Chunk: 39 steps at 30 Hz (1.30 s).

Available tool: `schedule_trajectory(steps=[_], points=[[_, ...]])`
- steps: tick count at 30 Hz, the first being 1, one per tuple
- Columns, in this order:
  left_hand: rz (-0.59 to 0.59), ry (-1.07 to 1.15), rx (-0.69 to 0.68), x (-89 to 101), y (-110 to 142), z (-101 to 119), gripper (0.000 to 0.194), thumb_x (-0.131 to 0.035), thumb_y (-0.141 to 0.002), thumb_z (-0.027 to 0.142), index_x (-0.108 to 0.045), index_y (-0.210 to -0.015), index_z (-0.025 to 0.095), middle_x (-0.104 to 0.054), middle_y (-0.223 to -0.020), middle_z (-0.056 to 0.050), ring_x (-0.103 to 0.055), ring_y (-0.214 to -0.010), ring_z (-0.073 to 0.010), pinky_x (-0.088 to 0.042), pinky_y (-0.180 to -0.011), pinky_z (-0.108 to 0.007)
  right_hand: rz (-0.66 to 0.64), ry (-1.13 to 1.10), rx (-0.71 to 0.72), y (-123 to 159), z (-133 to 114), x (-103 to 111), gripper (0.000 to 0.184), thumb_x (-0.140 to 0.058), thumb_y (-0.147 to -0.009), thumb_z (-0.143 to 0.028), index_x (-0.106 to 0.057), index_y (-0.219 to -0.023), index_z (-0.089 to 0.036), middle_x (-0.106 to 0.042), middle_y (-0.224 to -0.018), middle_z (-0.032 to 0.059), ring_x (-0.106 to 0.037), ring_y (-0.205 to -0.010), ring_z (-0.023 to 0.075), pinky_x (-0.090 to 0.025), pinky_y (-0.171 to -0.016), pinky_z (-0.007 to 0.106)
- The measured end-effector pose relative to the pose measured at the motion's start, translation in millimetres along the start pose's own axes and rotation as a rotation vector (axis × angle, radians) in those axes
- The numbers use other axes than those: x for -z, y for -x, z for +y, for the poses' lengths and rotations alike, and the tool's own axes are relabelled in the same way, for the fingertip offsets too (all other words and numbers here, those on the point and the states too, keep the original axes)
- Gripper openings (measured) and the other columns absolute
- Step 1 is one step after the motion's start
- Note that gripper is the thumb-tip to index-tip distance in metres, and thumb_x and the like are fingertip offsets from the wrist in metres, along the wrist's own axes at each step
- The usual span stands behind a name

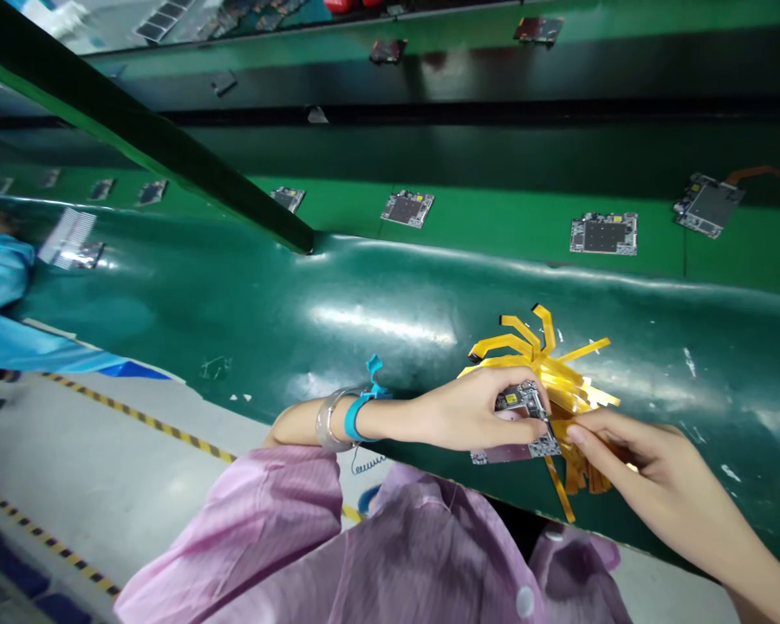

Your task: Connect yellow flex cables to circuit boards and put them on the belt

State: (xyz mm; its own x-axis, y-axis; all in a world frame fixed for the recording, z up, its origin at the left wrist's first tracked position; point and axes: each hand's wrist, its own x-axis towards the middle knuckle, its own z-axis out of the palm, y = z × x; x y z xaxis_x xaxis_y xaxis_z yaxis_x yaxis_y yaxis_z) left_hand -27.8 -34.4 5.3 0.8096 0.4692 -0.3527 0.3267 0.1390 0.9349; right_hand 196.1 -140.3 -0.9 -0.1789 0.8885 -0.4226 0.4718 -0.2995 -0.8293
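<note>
Left hand (455,412) clamped on circuit board (510,454) at near edge of counter (188,295); board grey, shiny, yellow patch, long axis unclear under fingers. Loose yellow ribbons (562,381) fanned beyond and right. Right hand (663,459), fingertips pinched on orange ribbon (562,430), just beside board's right edge.

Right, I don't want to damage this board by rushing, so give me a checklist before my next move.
1. Circuit board held by the left hand: ok.
2. Right hand at the orange strips, by the board's edge: ok.
3. Any strip properly seated in the board: cannot tell, the fingers crowd that edge.
4. Blue strap around the left wrist: ok.
5. Coiled cord connected at both ends: cannot tell.
6. Strips neatly aligned: not ok, they fan out.
</note>
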Motion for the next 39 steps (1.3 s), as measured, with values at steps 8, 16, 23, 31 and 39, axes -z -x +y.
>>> schedule_trajectory(steps=[8, 16, 23, 31, 39], points=[[0.025, 0.031, 0.059, -0.7, -4.1, 1.6, 0.017, -0.071, -0.087, 0.031, -0.065, -0.095, 0.017, -0.068, -0.089, -0.001, -0.061, -0.079, -0.0135, -0.051, -0.074, -0.027, 0.009, -0.066, -0.027, -1.4, 0.7, -2.3, 0.036, -0.057, -0.098, -0.053, -0.076, -0.088, -0.023, -0.064, -0.068, 0.0005, -0.054, -0.057, 0.0144, -0.051, -0.049, 0.022], [0.128, 0.012, 0.013, 15.1, -27.0, 4.0, 0.024, -0.075, -0.084, 0.036, -0.063, -0.081, 0.016, -0.063, -0.077, 0.002, -0.057, -0.072, -0.0117, -0.045, -0.067, -0.024, 0.241, 0.082, 0.091, -5.7, 7.8, 9.2, 0.034, -0.054, -0.100, -0.052, -0.076, -0.111, -0.027, -0.077, -0.091, 0.0055, -0.073, -0.080, 0.0232, -0.060, -0.074, 0.034], [0.722, -0.194, -0.305, 132.9, -144.3, 19.7, 0.016, -0.061, -0.097, 0.029, -0.063, -0.100, 0.013, -0.067, -0.098, -0.005, -0.065, -0.100, -0.0216, -0.049, -0.093, -0.036, 0.532, 0.210, 0.200, -47.6, 33.5, 21.6, 0.027, -0.057, -0.101, -0.044, -0.071, -0.111, -0.024, -0.072, -0.105, 0.0084, -0.069, -0.094, 0.0250, -0.054, -0.087, 0.039], [1.078, -0.674, -0.213, 240.4, -190.0, -13.1, 0.033, -0.065, -0.092, 0.020, -0.060, -0.124, 0.014, -0.056, -0.141, -0.017, -0.045, -0.138, -0.0300, -0.027, -0.122, -0.045, 0.493, 0.546, 0.258, -106.2, 25.3, 2.7, 0.030, -0.051, -0.103, -0.041, -0.067, -0.109, -0.017, -0.069, -0.100, 0.0140, -0.062, -0.096, 0.0320, -0.050, -0.086, 0.045], [0.475, -0.883, -0.096, 287.3, -89.3, -36.0, 0.086, -0.076, -0.075, 0.026, -0.041, -0.152, 0.009, -0.035, -0.164, -0.022, -0.029, -0.154, -0.0337, -0.021, -0.126, -0.045, 0.366, 0.610, 0.288, -146.7, 22.7, 13.8, 0.009, -0.061, -0.091, -0.021, -0.068, -0.086, -0.023, -0.070, -0.090, 0.0085, -0.063, -0.089, 0.0304, -0.048, -0.077, 0.042]])
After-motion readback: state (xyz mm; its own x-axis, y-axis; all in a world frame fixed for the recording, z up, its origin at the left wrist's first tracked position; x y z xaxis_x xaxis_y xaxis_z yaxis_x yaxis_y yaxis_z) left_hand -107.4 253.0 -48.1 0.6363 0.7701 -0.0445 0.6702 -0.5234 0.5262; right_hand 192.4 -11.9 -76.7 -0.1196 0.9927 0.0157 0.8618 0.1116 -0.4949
